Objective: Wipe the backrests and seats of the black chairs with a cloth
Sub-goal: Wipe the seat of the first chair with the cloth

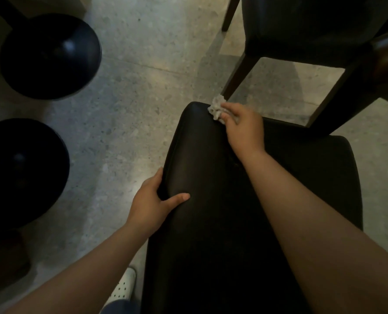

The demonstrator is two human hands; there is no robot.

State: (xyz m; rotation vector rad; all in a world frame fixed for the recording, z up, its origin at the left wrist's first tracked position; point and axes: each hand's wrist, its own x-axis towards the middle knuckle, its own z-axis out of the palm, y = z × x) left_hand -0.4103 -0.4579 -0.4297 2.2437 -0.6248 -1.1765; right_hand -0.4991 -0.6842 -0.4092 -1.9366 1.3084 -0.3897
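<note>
No readable text, label or sign anywhere.

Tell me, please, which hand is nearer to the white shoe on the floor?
Left. The left hand grips the side edge of the black chair, just ahead of the shoe; the right hand holds the cloth at the far corner, well beyond.

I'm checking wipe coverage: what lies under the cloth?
The cloth rests on the black chair at its far corner, gripped by the right hand. The upholstery directly beneath it is covered, so it cannot be seen.
</note>
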